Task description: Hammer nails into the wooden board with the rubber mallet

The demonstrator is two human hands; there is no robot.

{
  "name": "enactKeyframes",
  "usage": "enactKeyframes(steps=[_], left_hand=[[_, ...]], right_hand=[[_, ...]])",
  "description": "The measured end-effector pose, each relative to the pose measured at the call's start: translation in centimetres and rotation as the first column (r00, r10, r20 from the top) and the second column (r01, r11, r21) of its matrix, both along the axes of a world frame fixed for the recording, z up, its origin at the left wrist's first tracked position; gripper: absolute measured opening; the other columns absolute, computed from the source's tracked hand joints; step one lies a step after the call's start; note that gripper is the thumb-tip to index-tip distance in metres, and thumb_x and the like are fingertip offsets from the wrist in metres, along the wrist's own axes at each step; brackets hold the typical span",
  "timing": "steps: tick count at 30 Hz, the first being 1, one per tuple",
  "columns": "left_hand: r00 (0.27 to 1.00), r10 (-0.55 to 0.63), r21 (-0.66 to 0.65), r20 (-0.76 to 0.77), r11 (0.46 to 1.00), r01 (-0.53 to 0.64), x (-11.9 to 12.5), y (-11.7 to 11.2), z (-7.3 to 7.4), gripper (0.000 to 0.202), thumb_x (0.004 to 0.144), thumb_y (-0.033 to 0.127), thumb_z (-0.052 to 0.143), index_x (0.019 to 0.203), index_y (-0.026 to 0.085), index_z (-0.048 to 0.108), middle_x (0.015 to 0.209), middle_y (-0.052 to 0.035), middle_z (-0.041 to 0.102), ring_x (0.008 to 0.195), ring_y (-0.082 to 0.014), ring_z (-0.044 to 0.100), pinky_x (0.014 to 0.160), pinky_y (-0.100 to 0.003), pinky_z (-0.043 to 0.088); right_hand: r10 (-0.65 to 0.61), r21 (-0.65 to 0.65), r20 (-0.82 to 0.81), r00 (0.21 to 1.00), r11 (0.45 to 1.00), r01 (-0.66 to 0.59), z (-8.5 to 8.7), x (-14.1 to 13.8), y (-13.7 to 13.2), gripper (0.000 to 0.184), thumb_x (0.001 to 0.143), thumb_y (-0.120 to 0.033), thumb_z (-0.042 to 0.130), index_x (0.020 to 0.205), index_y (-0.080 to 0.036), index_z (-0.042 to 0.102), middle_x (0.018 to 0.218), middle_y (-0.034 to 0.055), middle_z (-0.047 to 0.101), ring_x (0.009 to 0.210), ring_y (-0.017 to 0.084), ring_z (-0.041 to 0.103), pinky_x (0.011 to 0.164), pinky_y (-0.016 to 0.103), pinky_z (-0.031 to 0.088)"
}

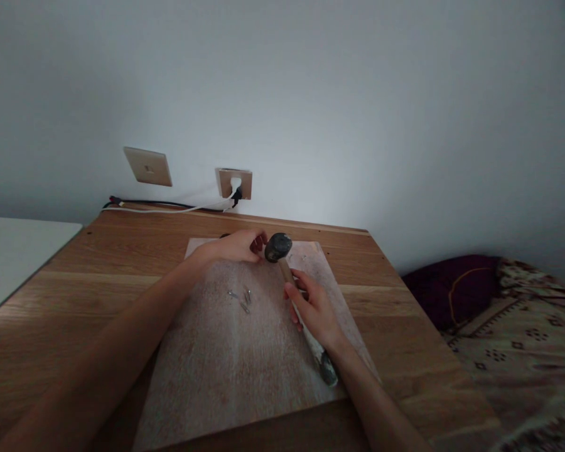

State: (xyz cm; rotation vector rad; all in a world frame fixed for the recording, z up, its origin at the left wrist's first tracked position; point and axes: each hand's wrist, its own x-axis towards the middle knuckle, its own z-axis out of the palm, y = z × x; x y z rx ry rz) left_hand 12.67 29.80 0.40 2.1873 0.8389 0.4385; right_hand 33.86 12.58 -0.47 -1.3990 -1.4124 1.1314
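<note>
A pale wooden board (216, 351) lies on a brown wooden table (75, 289). My right hand (313, 307) is wrapped round the wooden handle of a hammer (279, 247), whose dark head hangs near the board's far edge. My left hand (238, 246) is closed in a pinch just left of the hammer head, its fingertips down on the board; what they hold is too small to make out. A few loose nails (242, 299) lie on the board between my two arms.
Behind the table is a white wall with a blank plate (148, 166) and a socket (235, 183) with a plug and cables. A white surface (14, 251) adjoins at left. A patterned bed cover (522, 339) and dark cushion (452, 285) lie at right.
</note>
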Motion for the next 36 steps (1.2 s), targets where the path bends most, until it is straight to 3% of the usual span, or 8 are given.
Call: enactKeyframes(steps=[6,9,14,22,25,28,32,36], left_hand=[[0.906,-0.175,0.02,-0.385,0.98,0.198,-0.9,-3.8,3.7,0.019,0.075,0.032,0.081,0.077,0.02,0.066,0.072,0.0027,0.065,0.067,-0.0153,0.06,0.061,-0.026,0.039],[0.875,-0.211,-0.021,-0.436,0.974,0.224,-0.8,-5.2,3.5,0.018,0.076,0.028,0.082,0.071,0.02,0.066,0.066,0.0035,0.063,0.063,-0.0141,0.057,0.058,-0.026,0.035],[0.897,-0.297,-0.052,-0.329,0.954,0.297,-0.7,-5.2,2.5,0.017,0.078,0.02,0.081,0.068,0.021,0.068,0.065,0.0027,0.066,0.062,-0.0146,0.057,0.06,-0.026,0.036],[0.945,0.018,0.2,-0.325,0.979,0.05,-1.5,-4.5,2.7,0.012,0.091,0.022,0.067,0.079,0.021,0.07,0.076,-0.0023,0.07,0.069,-0.019,0.062,0.065,-0.029,0.038],[0.943,-0.014,0.159,-0.331,0.985,0.07,-1.7,-4.2,2.6,0.017,0.088,0.034,0.075,0.08,0.02,0.068,0.075,-0.0007,0.068,0.068,-0.0184,0.061,0.063,-0.028,0.037],[0.955,-0.048,0.142,-0.292,0.985,0.093,-1.8,-4.1,2.4,0.015,0.078,0.024,0.082,0.08,0.021,0.067,0.072,0.0022,0.066,0.068,-0.0174,0.06,0.063,-0.027,0.037],[0.955,-0.089,0.114,-0.284,0.985,0.126,-1.9,-4.1,2.7,0.018,0.075,0.005,0.067,0.082,0.021,0.068,0.075,0.0022,0.067,0.071,-0.0173,0.063,0.067,-0.027,0.04],[0.936,-0.019,0.185,-0.351,0.979,0.089,-2.5,-4.5,3.3,0.019,0.072,0.012,0.072,0.088,0.021,0.068,0.087,-0.001,0.07,0.079,-0.0202,0.064,0.07,-0.028,0.041]], right_hand=[[-0.084,-0.012,-0.1,0.991,0.996,0.084,0.4,0.2,0.0,0.048,0.092,-0.053,0.065,0.127,-0.02,0.061,0.079,-0.0028,0.06,0.038,0.009,0.048,0.029,0.023,0.041],[-0.1,-0.017,-0.116,0.988,0.995,0.099,0.6,0.3,0.0,0.047,0.091,-0.053,0.066,0.125,-0.021,0.061,0.08,-0.0023,0.06,0.039,0.009,0.048,0.028,0.023,0.041],[-0.085,-0.048,-0.105,0.991,0.996,0.08,0.7,0.1,-0.2,0.048,0.09,-0.052,0.066,0.126,-0.021,0.061,0.08,-0.0019,0.06,0.039,0.009,0.049,0.029,0.024,0.041],[-0.068,-0.052,-0.109,0.992,0.997,0.062,0.6,0.1,-0.3,0.047,0.092,-0.054,0.065,0.126,-0.023,0.063,0.08,-0.0017,0.06,0.04,0.01,0.048,0.031,0.024,0.042],[-0.067,-0.043,-0.116,0.991,0.997,0.062,0.6,0.1,-0.3,0.048,0.092,-0.054,0.065,0.127,-0.022,0.063,0.08,-0.002,0.06,0.04,0.01,0.048,0.031,0.024,0.041],[-0.061,-0.041,-0.113,0.992,0.998,0.056,0.6,0.1,-0.4,0.049,0.092,-0.054,0.065,0.128,-0.021,0.062,0.08,-0.0019,0.06,0.04,0.009,0.048,0.03,0.024,0.041],[-0.056,-0.048,-0.104,0.993,0.998,0.052,0.5,0.0,-0.4,0.048,0.092,-0.054,0.065,0.127,-0.021,0.064,0.079,-0.0024,0.059,0.04,0.009,0.048,0.03,0.024,0.041],[-0.063,-0.051,-0.116,0.991,0.997,0.057,0.4,0.0,-0.4,0.048,0.091,-0.055,0.066,0.126,-0.022,0.063,0.079,-0.0027,0.059,0.039,0.009,0.047,0.029,0.023,0.039]])
